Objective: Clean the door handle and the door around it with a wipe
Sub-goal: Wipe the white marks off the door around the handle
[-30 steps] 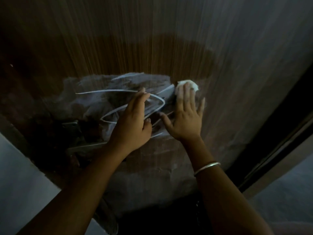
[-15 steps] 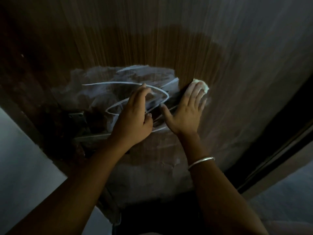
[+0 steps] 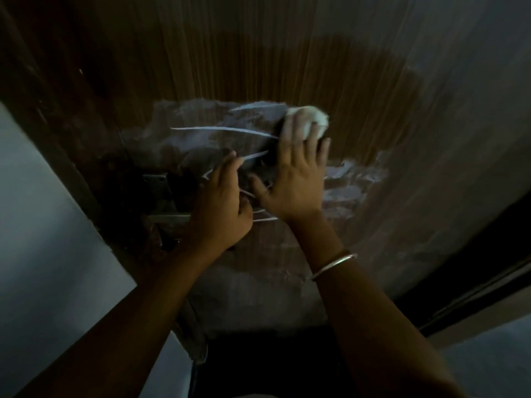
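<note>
Right hand [image 3: 293, 179] presses the wipe [image 3: 303, 114] flat-fingered against the door [image 3: 258, 53]; left hand [image 3: 221, 205] rests there, fingers relaxed.

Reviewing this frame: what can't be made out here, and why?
Head view only.
- Door handle: its free end is hidden beneath the left hand.
- Wipe: motion-blurred, partly covered by fingers of the right hand.
- Door: dim light hides whether dirt remains near the handle plate.
</note>
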A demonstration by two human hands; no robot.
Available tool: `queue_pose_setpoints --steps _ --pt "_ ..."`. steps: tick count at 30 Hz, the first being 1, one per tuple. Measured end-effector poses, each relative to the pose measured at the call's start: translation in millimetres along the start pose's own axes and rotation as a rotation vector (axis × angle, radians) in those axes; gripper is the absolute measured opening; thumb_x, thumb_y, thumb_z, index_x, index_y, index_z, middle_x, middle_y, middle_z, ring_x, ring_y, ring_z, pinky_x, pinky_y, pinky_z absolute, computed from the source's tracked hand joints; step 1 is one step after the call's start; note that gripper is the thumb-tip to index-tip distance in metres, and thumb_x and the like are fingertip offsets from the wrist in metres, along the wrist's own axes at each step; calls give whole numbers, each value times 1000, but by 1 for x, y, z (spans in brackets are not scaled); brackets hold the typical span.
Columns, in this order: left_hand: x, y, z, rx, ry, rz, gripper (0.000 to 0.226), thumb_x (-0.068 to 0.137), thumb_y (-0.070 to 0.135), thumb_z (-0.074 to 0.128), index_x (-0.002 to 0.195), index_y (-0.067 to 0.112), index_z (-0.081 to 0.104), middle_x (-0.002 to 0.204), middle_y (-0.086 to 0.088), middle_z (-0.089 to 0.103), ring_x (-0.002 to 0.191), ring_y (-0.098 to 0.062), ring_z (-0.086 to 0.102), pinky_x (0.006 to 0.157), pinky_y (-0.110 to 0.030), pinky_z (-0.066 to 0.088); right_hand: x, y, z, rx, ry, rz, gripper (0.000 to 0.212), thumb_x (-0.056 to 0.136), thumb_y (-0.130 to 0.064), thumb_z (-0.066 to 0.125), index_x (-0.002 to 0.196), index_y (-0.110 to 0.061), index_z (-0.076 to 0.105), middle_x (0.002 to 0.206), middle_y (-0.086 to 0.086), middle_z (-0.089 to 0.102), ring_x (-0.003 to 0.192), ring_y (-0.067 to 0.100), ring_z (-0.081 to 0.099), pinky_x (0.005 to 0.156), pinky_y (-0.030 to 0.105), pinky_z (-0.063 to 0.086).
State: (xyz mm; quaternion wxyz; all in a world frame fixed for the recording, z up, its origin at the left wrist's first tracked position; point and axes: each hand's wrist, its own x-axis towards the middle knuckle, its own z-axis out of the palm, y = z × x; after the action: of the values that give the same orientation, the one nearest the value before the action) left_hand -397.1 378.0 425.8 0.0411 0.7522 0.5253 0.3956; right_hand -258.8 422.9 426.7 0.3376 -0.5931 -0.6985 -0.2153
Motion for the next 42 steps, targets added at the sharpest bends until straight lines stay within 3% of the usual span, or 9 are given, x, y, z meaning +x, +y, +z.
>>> queue_pose_setpoints --steps 3,8,14,18,21,25,31,37,42 --pt "1 -3 -3 -4 -3 7 69 77 4 63 138 10 30 147 -17 30 134 -33 31 105 -41 30 -16 -5 3 -42 -62 -85 93 79 -68 46 148 -13 12 156 10 13 143 30 9 112 55 -3" --pt "-1 -18 -23 -4 75 -91 69 80 5 62 139 15 28 148 -14 29 133 -30 32 100 -32 29 11 1 -12 11 92 131 95 79 -63 47 147 -5 13 154 20 14 142 38 9 112 55 -2" --pt "-6 -23 -38 21 86 -128 71 79 4 61 140 16 26 148 -13 28 131 -29 34 99 -30 29 8 -36 -5 -51 -69 -255 64 90 -40 30 148 -15 17 156 6 15 144 25 10 112 56 -3" --pt "-8 -37 -57 0 142 -156 66 80 6 58 139 14 28 147 -14 29 130 -30 37 101 -33 34 5 -14 -6 -105 -21 -90 75 88 -32 58 148 -16 16 156 6 14 144 28 11 109 57 -4" --pt "-5 -43 -61 -28 168 -186 66 80 2 57 139 12 29 149 -13 27 133 -27 33 103 -31 32 18 -41 -4 -35 -6 -108 67 87 -24 48 146 -8 20 154 15 20 141 37 15 109 58 1" --pt "-7 -41 -56 1 134 -145 68 79 2 58 138 13 29 147 -14 29 132 -29 33 104 -33 30 17 -60 3 -134 -154 -403 67 84 -29 31 147 -14 16 157 5 13 144 25 8 108 57 -8" --pt "-13 -51 -59 -31 184 -205 67 79 1 59 138 12 30 147 -13 30 129 -24 36 101 -27 26 34 -78 -5 -76 -56 -336 64 88 -35 31 146 -11 22 155 7 19 143 24 10 110 58 -3" --pt "-14 -57 -71 -59 192 -205 67 79 -1 58 138 11 29 149 -12 28 133 -24 30 104 -28 23 31 -105 8 -215 -213 -584 60 92 -39 33 147 -16 21 157 2 12 144 22 6 107 59 -13" --pt "-21 -69 -84 -78 178 -244 67 79 -3 57 139 12 29 150 -11 26 135 -26 30 105 -29 25 30 -91 5 -163 -62 -383 64 88 -37 33 146 -15 22 156 4 17 143 24 13 107 59 -11"
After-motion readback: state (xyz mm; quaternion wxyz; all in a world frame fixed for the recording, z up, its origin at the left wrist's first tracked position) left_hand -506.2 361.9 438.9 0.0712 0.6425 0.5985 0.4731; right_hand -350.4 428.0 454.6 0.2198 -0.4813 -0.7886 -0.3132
